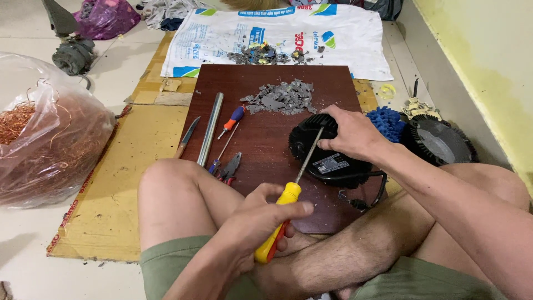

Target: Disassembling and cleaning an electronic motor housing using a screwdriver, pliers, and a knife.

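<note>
My left hand (258,219) grips the yellow handle of a long screwdriver (280,219). Its metal shaft runs up and to the right, and the tip meets a round black motor housing (327,161) lying on a dark red-brown board (266,144). Over the top of that housing rests my right hand (350,133), holding it down. A black cable (377,189) trails from the housing toward my leg. I sit cross-legged with both knees at the board's near edge.
On the board lie a metal tube (210,129), a small orange-and-blue screwdriver (232,120), pliers (229,166), a thin blade tool (187,137) and a grey scrap pile (282,97). A bag of copper wire (47,139) sits left; a black fan part (438,141) right, near the wall.
</note>
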